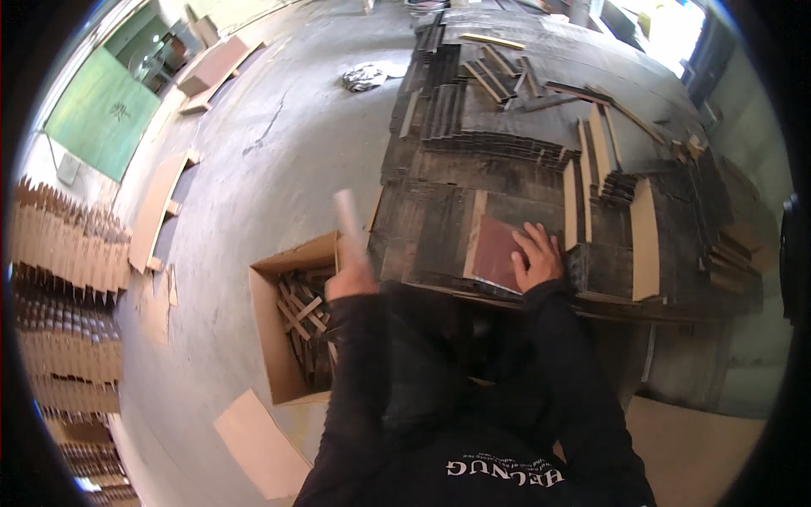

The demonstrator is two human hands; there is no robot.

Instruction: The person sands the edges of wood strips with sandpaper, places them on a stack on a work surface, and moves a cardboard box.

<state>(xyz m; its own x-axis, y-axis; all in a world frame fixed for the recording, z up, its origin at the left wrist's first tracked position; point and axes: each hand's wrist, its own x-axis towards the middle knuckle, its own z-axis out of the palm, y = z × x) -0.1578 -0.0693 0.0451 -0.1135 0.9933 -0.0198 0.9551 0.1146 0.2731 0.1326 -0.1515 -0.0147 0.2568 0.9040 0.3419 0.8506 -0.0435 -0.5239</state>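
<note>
My left hand point(353, 277) is closed around one end of a pale narrow strip point(347, 218), which points up and away and is smeared by motion. It is above the right rim of an open cardboard box point(269, 340) that holds several loose dark and pale strips point(302, 318). On the near part of the workbench, my right hand point(539, 257) lies with fingers spread on the right edge of a flat reddish-brown sheet point(497, 253). A pale strip point(475, 221) runs along the sheet's left side.
On the dark workbench point(414, 241), rows of dark strips point(486, 144) stretch beyond my hands. Pale boards point(644, 241) stand on edge at right, with loose strips point(498, 76) farther back. Stacked brown pieces point(72, 245) line the far left. Flat cardboard point(260, 444) lies on the floor.
</note>
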